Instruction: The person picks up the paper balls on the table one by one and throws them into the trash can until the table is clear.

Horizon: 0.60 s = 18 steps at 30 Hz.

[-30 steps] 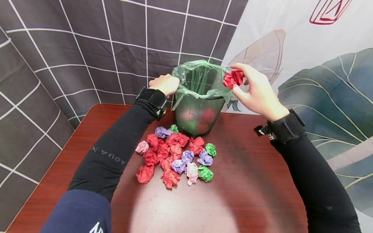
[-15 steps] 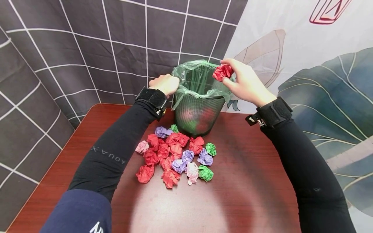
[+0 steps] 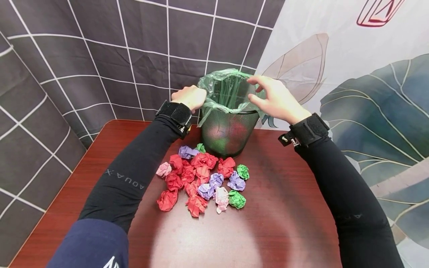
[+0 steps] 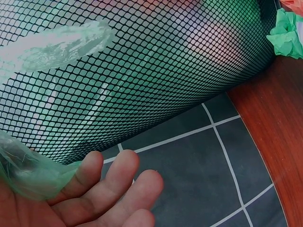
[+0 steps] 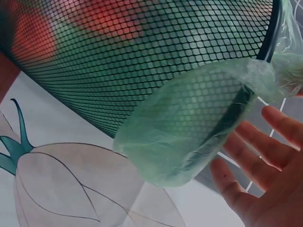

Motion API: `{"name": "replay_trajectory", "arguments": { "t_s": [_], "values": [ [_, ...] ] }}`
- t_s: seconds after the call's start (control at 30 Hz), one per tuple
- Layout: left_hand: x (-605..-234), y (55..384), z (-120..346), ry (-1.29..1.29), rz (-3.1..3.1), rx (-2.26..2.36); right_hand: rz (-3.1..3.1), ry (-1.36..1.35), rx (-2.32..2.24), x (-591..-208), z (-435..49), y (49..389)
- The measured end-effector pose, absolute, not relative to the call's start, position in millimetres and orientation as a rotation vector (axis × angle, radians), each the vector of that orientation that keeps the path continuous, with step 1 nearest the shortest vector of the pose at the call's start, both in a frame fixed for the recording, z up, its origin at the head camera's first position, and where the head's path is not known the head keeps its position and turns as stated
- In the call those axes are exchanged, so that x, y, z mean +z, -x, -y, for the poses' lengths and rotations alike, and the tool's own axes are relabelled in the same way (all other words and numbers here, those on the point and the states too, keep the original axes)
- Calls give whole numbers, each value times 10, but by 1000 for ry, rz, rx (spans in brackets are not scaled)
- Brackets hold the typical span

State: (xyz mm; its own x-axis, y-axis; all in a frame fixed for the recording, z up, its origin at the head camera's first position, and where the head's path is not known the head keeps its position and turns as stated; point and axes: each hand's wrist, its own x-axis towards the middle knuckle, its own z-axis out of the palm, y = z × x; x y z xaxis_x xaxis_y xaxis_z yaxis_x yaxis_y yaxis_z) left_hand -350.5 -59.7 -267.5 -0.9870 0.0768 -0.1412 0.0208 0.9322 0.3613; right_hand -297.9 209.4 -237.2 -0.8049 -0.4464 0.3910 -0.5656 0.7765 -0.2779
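A black mesh trash can (image 3: 225,136) stands at the back of the table, lined with a green plastic bag (image 3: 228,106) folded over its rim. Balls of red, green and pale crumpled paper show blurred through the mesh. My left hand (image 3: 189,97) grips the lined rim at the left; in the left wrist view its fingers (image 4: 120,177) curl beside the bag's fold, thumb hidden. At the can's right, my right hand (image 3: 276,98) is spread with nothing in it, fingers over the opening. The right wrist view has these fingers (image 5: 255,165) close beside the bag's overhang.
Several crumpled paper balls lie heaped before the can: red (image 3: 167,200), purple (image 3: 236,181), green (image 3: 237,199) and pink (image 3: 221,198). The reddish-brown table (image 3: 281,223) meets a dark tiled-pattern cloth (image 3: 134,22) and a white printed cloth (image 3: 342,44) behind.
My right hand has moved left over the can's opening and let go of the red paper ball, which has left the hand. The left hand has stayed put.
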Motion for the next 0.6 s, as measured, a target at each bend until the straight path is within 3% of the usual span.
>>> {"name": "replay_trajectory", "arguments": {
  "t_s": [0.6],
  "values": [
    [-2663, 3499, 605, -70, -2922, 551, 2366, -676, 533, -2895, -2554, 2526]
  ]
}}
